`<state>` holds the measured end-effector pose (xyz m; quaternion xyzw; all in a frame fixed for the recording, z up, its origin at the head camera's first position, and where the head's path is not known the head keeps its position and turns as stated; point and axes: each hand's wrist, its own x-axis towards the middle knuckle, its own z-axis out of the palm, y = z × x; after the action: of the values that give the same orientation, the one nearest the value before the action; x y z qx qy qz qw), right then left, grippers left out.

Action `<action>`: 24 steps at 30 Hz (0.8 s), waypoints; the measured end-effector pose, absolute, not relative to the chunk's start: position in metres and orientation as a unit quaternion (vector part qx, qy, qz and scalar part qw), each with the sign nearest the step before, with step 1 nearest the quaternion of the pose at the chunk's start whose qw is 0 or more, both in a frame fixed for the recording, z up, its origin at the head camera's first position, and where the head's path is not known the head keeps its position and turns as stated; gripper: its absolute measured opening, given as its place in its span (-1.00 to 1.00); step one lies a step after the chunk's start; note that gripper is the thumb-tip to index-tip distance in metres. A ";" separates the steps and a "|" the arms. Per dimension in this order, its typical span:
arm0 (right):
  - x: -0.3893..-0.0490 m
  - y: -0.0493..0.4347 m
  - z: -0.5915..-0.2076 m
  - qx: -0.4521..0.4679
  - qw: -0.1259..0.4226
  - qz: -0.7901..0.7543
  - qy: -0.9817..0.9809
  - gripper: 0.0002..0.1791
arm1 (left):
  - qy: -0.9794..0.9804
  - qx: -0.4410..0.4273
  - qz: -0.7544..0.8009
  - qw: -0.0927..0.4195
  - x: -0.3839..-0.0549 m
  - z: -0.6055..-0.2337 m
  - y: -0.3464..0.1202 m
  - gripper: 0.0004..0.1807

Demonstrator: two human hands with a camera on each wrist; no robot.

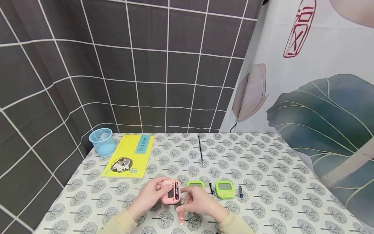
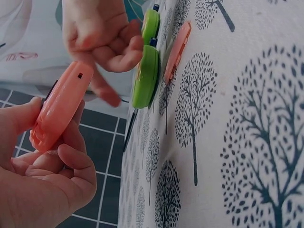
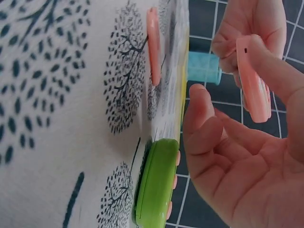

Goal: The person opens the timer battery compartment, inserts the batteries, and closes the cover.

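Observation:
My left hand [image 1: 153,195] holds a pink digital timer [image 1: 165,199], thumb on the face with the battery slot and fingers behind. A dark battery [image 1: 176,191] lies in that slot, which has no cover on it. Beside the timer's right edge is my right hand [image 1: 198,200]. Its index finger reaches to the timer and the other fingers are loosely bent, gripping nothing. Whether that fingertip touches the timer or the battery, I cannot tell. A pink battery cover [image 1: 181,218] lies on the cloth below the hands; it also shows in the left wrist view.
Two green timers, one [image 1: 225,189] whole in view and one [image 1: 195,184] partly behind my right hand, lie on the tablecloth. Near them are two dark batteries [image 1: 241,191]. Farther back are a thin black rod [image 1: 200,149], a yellow book [image 1: 128,156] and a blue basket [image 1: 104,148].

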<state>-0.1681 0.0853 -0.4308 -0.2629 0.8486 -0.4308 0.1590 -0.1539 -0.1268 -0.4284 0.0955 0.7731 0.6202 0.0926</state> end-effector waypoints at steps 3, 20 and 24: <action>-0.167 0.085 -0.431 -0.261 0.143 -0.403 0.865 -0.32 | 0.778 0.092 0.615 0.091 -0.154 -0.429 -0.127 -0.47; -0.152 0.076 -0.443 -0.236 0.110 -0.278 0.925 -0.32 | 0.773 0.087 0.622 0.095 -0.154 -0.431 -0.127 -0.46; -0.152 0.074 -0.443 -0.248 0.100 -0.250 0.930 -0.35 | 0.774 0.085 0.620 0.093 -0.153 -0.431 -0.126 -0.44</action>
<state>-0.1524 0.0736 -0.4432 -0.2483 0.9304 -0.2505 0.0996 -0.1530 -0.1265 -0.4308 0.0855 0.7743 0.6201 0.0933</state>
